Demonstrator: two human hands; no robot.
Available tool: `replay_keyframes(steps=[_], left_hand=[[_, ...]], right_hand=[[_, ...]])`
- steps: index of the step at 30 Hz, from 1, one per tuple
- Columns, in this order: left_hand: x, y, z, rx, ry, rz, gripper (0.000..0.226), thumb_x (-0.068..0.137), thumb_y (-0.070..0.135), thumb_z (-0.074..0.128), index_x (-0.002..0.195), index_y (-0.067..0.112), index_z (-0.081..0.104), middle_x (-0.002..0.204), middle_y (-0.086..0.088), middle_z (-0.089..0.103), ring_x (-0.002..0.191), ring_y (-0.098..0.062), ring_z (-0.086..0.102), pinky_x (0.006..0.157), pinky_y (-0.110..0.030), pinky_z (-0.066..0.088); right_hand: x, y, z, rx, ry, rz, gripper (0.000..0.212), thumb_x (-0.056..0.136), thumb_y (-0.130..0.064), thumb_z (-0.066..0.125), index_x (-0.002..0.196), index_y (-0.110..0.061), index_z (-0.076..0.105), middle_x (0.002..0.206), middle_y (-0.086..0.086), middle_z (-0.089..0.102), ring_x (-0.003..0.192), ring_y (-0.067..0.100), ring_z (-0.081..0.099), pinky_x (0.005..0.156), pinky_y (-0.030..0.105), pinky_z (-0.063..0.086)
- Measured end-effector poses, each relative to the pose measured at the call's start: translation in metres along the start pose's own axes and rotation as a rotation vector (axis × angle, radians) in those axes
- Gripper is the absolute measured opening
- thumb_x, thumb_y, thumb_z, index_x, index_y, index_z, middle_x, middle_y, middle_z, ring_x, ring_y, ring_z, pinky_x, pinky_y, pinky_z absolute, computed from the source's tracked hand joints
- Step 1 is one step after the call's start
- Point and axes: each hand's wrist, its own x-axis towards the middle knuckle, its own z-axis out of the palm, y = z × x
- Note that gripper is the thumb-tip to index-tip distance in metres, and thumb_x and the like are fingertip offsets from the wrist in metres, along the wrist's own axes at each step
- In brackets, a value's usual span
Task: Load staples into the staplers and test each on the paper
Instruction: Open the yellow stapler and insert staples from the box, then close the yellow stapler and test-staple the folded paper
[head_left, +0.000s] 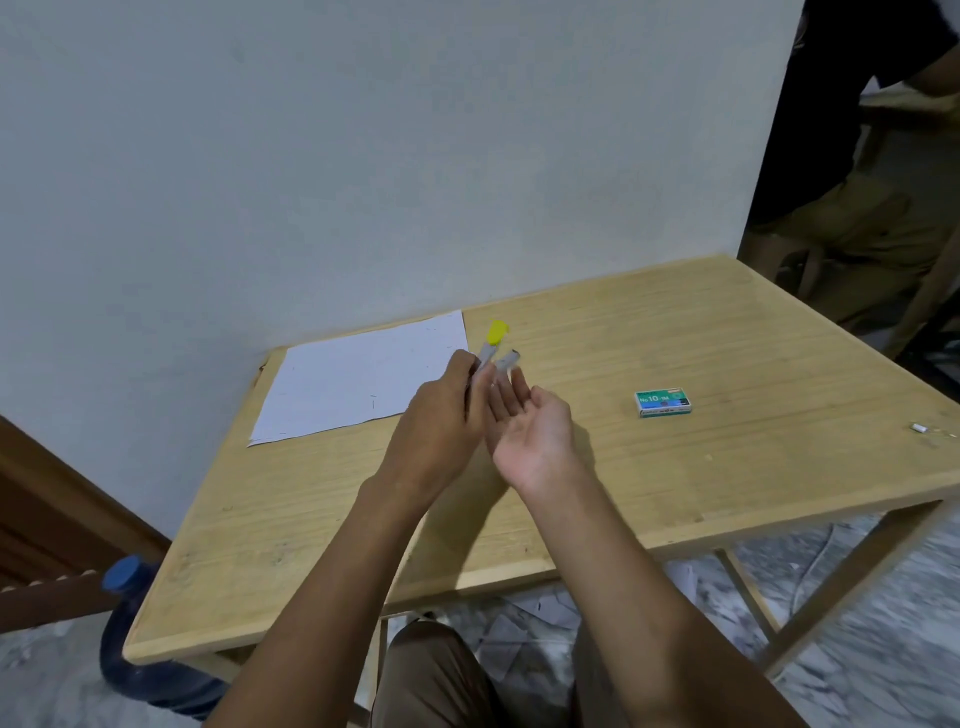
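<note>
My left hand (441, 421) grips a small stapler (496, 345) with a yellow top, held open above the middle of the wooden table (675, 493). Its metal arm points up and away from me. My right hand (535, 423) lies palm up just right of the stapler, fingers straight and close under its metal part. A white sheet of paper (358, 376) lies flat at the back left of the table. A green box of staples (663, 404) sits to the right of my hands.
A small white scrap (919, 428) lies near the table's right edge. The wall runs right behind the table. A blue water bottle (130, 623) stands on the floor at the left corner. Another person (857, 156) sits beyond the back right corner.
</note>
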Motion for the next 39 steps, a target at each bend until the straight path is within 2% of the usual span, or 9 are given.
replay_keyframes(steps=[3, 5, 7, 11, 15, 26, 29, 35, 39], left_hand=[[0.003, 0.0, -0.002, -0.062, -0.05, -0.032, 0.025, 0.103, 0.038, 0.042, 0.102, 0.018, 0.056, 0.07, 0.006, 0.062, 0.06, -0.005, 0.057, 0.055, -0.02, 0.043], [0.006, -0.002, -0.003, -0.144, 0.016, -0.087, 0.027, 0.103, 0.039, 0.041, 0.095, 0.017, 0.055, 0.069, 0.005, 0.062, 0.059, -0.004, 0.057, 0.055, -0.02, 0.044], [0.005, -0.003, 0.0, -0.088, -0.131, -0.084, 0.028, 0.103, 0.042, 0.041, 0.106, 0.022, 0.06, 0.079, 0.005, 0.068, 0.07, -0.005, 0.063, 0.066, -0.023, 0.05], [0.003, 0.001, 0.0, -0.304, -0.045, -0.189, 0.035, 0.103, 0.04, 0.042, 0.094, 0.013, 0.063, 0.066, 0.008, 0.059, 0.05, -0.001, 0.05, 0.05, -0.016, 0.04], [0.005, 0.006, -0.003, -0.512, -0.008, -0.363, 0.04, 0.105, 0.037, 0.04, 0.074, 0.014, 0.049, 0.052, 0.001, 0.049, 0.037, -0.008, 0.041, 0.038, -0.019, 0.032], [0.002, 0.001, -0.016, -0.778, -0.134, -0.643, 0.053, 0.104, 0.047, 0.036, 0.071, 0.006, 0.048, 0.05, -0.009, 0.046, 0.039, -0.017, 0.028, 0.041, -0.021, 0.025], [0.0, -0.004, -0.019, -0.703, -0.139, -0.669, 0.041, 0.104, 0.04, 0.037, 0.082, 0.007, 0.048, 0.057, -0.013, 0.053, 0.04, -0.017, 0.03, 0.044, -0.021, 0.025], [-0.011, -0.006, -0.009, -0.467, -0.244, -0.638, 0.028, 0.102, 0.034, 0.038, 0.088, 0.01, 0.044, 0.054, -0.011, 0.046, 0.035, -0.016, 0.032, 0.043, -0.019, 0.026], [-0.019, -0.004, 0.007, -0.326, -0.29, -0.591, 0.028, 0.104, 0.034, 0.039, 0.089, 0.012, 0.046, 0.058, -0.006, 0.037, 0.034, -0.014, 0.032, 0.038, -0.016, 0.025]], right_hand=[[-0.004, 0.004, 0.001, -0.014, -0.023, 0.006, 0.036, 0.104, -0.019, 0.035, 0.09, -0.005, 0.065, 0.083, 0.011, 0.073, 0.064, 0.02, 0.073, 0.058, 0.029, 0.061], [-0.003, 0.006, 0.003, -0.015, -0.016, -0.012, 0.038, 0.106, -0.021, 0.032, 0.095, -0.006, 0.064, 0.091, 0.012, 0.071, 0.078, 0.022, 0.072, 0.078, 0.035, 0.06], [-0.003, 0.007, 0.004, -0.041, 0.02, -0.018, 0.04, 0.105, -0.022, 0.031, 0.095, -0.005, 0.066, 0.1, 0.011, 0.07, 0.089, 0.021, 0.068, 0.092, 0.035, 0.054], [-0.005, 0.01, 0.0, -0.043, -0.014, -0.02, 0.04, 0.107, -0.023, 0.028, 0.103, -0.005, 0.064, 0.103, 0.012, 0.069, 0.092, 0.022, 0.066, 0.08, 0.033, 0.053], [-0.002, 0.007, -0.001, -0.036, -0.004, -0.024, 0.037, 0.106, -0.019, 0.028, 0.102, -0.004, 0.062, 0.1, 0.013, 0.068, 0.091, 0.023, 0.065, 0.09, 0.037, 0.051], [-0.016, -0.017, -0.012, -0.157, -0.077, -0.07, 0.038, 0.095, 0.014, 0.023, 0.111, 0.0, 0.054, 0.11, 0.02, 0.064, 0.11, 0.03, 0.062, 0.107, 0.042, 0.043], [-0.02, -0.038, -0.018, -0.476, -0.069, -0.248, 0.032, 0.099, 0.013, 0.031, 0.111, -0.002, 0.057, 0.114, 0.02, 0.065, 0.107, 0.025, 0.066, 0.101, 0.036, 0.049], [-0.007, -0.071, -0.04, -1.668, 0.041, -0.565, 0.033, 0.098, 0.0, 0.041, 0.101, -0.024, 0.063, 0.109, -0.004, 0.07, 0.1, 0.003, 0.068, 0.078, 0.018, 0.05], [0.001, -0.072, -0.046, -1.955, -0.054, -0.575, 0.039, 0.097, -0.001, 0.037, 0.101, -0.034, 0.058, 0.11, -0.01, 0.066, 0.104, 0.001, 0.064, 0.093, 0.028, 0.051]])
